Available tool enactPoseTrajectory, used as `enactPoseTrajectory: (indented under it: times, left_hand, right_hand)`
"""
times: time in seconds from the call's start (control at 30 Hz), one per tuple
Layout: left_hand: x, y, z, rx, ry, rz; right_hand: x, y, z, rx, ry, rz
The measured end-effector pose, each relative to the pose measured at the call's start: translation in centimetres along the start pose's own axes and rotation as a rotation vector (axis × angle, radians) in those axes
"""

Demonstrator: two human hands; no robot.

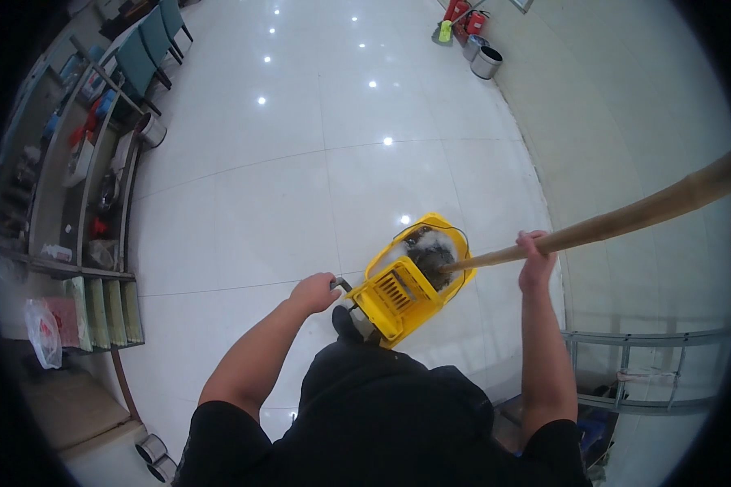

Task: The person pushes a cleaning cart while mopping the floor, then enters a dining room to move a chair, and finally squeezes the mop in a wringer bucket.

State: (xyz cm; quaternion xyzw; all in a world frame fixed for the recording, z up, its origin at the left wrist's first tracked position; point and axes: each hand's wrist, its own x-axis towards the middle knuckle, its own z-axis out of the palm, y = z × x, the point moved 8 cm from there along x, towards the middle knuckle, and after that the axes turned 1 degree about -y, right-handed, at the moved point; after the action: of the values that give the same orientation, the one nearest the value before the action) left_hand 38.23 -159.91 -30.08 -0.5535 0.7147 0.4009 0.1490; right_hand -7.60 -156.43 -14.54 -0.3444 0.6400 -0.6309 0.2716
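In front of me on the floor stands a yellow mop bucket (459, 234) with a slotted yellow wringer (394, 294) on its near side. A mop head (432, 253), grey and white, rests inside the bucket's far part. From it a long bamboo-like mop handle (625, 217) slants up to the right. My right hand (536, 258) is closed around that handle. My left hand (317, 293) is closed on the dark wringer lever (341, 284) at the bucket's left side. One dark shoe (346, 325) shows close beside the bucket.
Glossy white tiles (260, 203) cover the floor. A cluttered shelf unit (81, 187) and teal chairs (138, 61) line the left. Bins (486, 62) and red fire extinguishers (476, 22) stand by the far right wall. A metal ladder (625, 369) is at the near right.
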Motion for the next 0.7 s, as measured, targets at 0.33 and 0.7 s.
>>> enactPoseTrajectory:
  times: [0.33, 0.7]
  left_hand:
    - [3.5, 0.1, 2.0, 0.381, -0.005, 0.182]
    - [4.6, 2.9, 3.3, 0.355, -0.332, 0.501]
  right_hand:
    - [-0.1, -21.2, -1.6, 0.225, 0.033, -0.257]
    - [-1.0, -44.5, -12.5, -0.140, 0.019, -0.361]
